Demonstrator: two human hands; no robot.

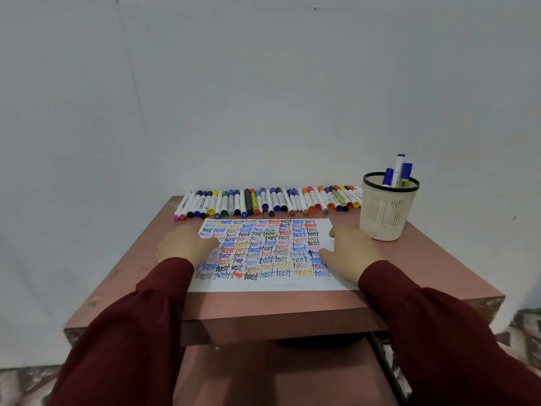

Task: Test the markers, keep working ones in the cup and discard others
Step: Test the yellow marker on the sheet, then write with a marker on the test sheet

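Note:
A long row of capped markers point(268, 203) in many colours lies along the far edge of the pinkish table point(409, 265). A white sheet of paper point(263, 284), covered with the word "test" in many colours, lies in the middle. My left hand point(184, 244) rests flat on the paper's left edge. My right hand point(352, 250) rests on its right side, fingers spread, holding nothing. A cream mesh cup point(385, 213) with a black rim stands at the back right and holds three blue-capped markers point(398, 172).
A plain white wall rises just behind the table. A lower shelf point(278, 326) sits under the front edge, with a dark object below it. Patterned floor shows at both lower corners.

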